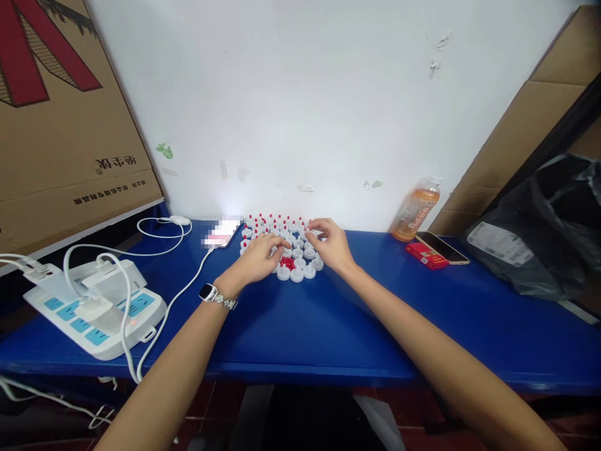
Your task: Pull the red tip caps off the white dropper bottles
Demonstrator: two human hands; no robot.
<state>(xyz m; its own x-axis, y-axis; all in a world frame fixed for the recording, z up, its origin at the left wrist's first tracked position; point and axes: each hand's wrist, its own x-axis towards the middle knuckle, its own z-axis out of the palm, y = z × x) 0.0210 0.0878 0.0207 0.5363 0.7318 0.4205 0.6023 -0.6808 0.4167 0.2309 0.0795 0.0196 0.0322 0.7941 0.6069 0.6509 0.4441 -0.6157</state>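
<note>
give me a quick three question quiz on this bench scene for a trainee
1. True or false: the left hand and the right hand are both at the cluster of white caps.
2. Which wrist bears the watch? A left, B right, C neither.
3. Fill in: the small box by the phone and the orange drink bottle is ____ in colour.
Key: 1 true; 2 A; 3 red.

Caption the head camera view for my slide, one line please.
Left hand and right hand touch a cluster of white caps, some red-tipped, on a blue table.
</note>
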